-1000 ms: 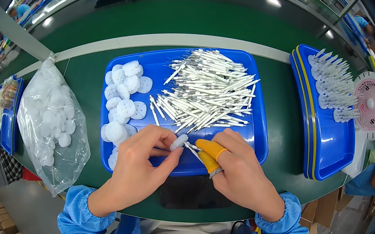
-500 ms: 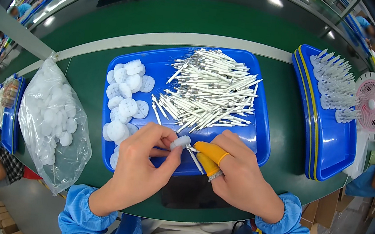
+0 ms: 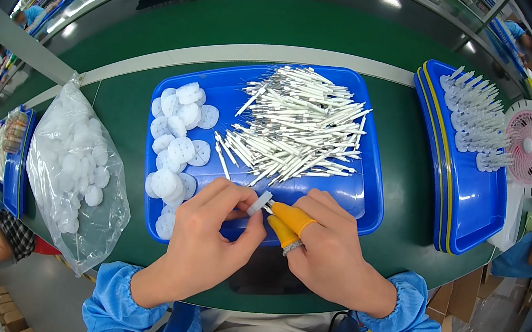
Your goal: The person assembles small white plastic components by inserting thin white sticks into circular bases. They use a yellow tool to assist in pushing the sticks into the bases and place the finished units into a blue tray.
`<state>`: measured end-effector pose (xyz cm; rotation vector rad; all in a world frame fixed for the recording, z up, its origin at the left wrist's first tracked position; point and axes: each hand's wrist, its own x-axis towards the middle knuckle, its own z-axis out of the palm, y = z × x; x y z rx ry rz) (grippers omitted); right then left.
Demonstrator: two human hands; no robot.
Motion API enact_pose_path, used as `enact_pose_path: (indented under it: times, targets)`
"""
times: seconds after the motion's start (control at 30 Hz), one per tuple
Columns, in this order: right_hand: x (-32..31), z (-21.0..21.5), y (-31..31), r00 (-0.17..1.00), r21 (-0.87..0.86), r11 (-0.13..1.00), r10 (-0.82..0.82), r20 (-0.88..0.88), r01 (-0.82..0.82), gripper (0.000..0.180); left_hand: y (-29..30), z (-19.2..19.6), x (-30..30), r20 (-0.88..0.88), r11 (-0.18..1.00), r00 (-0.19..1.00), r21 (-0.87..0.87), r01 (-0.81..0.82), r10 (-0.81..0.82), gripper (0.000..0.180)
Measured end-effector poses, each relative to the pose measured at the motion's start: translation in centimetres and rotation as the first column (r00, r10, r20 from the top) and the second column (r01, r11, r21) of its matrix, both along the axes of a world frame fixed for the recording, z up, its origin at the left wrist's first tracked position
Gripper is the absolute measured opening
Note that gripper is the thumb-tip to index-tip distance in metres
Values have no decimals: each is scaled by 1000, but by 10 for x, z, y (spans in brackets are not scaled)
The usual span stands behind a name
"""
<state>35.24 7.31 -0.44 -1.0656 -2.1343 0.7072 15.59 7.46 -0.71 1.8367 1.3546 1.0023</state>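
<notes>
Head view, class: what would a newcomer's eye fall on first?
Probably the heap of white sticks, upper right in the blue tray. Next, two yellow finger covers on the right hand, just beside the white disc that the left hand pinches. Then the pink fan at far right.

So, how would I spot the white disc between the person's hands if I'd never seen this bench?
Find the large blue tray on the green bench. At its near edge, the left hand pinches a white disc, turned nearly edge-on. It alone is gripped; the loose discs lie heaped along the tray's left side.
</notes>
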Motion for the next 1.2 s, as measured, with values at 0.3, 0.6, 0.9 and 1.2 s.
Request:
enact_pose_path:
  times: [0.3,0.6,0.9,1.2]
  targets:
    - [-14,-4,-9,986,-12,989,-145,-83,144,37,-9,-1,2,-101,999,995,46,23,-18,20]
    - [24,-2,41,923,316,944,-204,326,97,4,2,9,-7,21,994,997,-85,-69,71,16]
    - [37,16,24,924,154,988,-53,379,-7,18,5,10,-13,80,979,996,-202,-32,49,13]
    - [20,17,5,997,-132,988,78,8,-76,37,2,11,-8,108,977,993,-206,59,-37,16]
